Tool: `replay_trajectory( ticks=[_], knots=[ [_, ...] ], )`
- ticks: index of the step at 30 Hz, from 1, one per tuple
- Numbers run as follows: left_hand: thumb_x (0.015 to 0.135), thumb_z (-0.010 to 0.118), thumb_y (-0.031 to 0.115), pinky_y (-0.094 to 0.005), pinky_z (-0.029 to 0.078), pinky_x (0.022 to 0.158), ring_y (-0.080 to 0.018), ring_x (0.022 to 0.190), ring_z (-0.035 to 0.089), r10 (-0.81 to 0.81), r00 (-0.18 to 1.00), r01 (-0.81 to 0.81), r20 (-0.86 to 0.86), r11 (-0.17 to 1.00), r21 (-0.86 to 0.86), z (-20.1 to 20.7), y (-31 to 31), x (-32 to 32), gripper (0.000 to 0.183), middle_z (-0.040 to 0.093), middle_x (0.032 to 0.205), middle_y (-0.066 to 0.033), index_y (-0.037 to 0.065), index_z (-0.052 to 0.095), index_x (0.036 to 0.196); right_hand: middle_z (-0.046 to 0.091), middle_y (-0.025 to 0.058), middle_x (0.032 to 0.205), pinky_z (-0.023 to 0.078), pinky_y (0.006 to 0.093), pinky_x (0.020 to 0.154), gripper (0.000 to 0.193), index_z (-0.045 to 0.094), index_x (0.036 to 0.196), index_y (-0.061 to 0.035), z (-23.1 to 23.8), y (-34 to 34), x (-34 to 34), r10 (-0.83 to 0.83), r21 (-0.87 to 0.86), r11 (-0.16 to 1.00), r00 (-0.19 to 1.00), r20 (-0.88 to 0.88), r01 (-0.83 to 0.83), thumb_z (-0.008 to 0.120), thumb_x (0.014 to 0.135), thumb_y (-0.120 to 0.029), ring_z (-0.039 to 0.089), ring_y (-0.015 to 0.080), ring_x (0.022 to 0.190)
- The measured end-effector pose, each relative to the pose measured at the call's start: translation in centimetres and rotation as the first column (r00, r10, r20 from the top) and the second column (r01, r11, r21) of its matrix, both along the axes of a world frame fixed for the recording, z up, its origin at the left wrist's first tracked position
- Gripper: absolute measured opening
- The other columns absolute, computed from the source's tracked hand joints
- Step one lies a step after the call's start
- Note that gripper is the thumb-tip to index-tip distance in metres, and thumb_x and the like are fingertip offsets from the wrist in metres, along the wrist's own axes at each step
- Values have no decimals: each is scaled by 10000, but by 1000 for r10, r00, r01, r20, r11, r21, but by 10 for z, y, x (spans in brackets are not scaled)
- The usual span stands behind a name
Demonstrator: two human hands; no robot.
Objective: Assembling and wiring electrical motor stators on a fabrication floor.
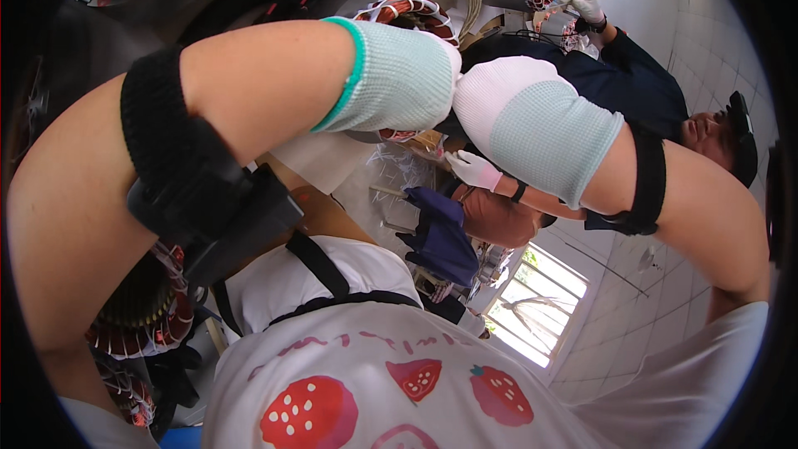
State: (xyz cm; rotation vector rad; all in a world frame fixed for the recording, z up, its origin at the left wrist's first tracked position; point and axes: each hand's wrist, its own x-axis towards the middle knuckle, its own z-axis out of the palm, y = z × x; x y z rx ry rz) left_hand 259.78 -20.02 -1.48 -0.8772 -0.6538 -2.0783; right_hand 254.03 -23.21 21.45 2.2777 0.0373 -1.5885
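Both gloved hands, left (399,75) and right (524,116), meet above the wound coil (399,10).

Left hand (399,75) and right hand (532,120) gloved, knuckles touching, forearms raised

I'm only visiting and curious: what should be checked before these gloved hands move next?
1. Gloves: ok; left hand and right hand both wear knit gloves.
2. Grip: cannot tell; the fingertips are hidden.
3. Copper-wound stator behind the hands: cannot tell whether touched.
4. Black strap on the left forearm: ok, seated.
5. Room nearby: not ok; a co-worker's gloved hand is close below.
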Motion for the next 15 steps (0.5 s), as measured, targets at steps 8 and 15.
replay_trajectory(
  ticks=[8,15],
  knots=[
    [835,541,66,-379,515,689,-313,780,663,-36,985,33,-167,999,-21,6,0,-17,216,694,858,-178,12,717,948,725,197,940,595,396,752,201,737,983,-17,-5,13,11,44,-43,998,997,-66,-47,670,828,-126,724,325,857],
    [826,618,124,-348,528,677,-282,746,669,693,520,-468,499,720,-513,12,4,-24,185,702,838,-127,82,739,960,725,197,937,592,389,758,223,735,989,-4,-7,23,10,20,-104,994,993,-117,-33,712,807,-132,724,320,859]
  ],
)
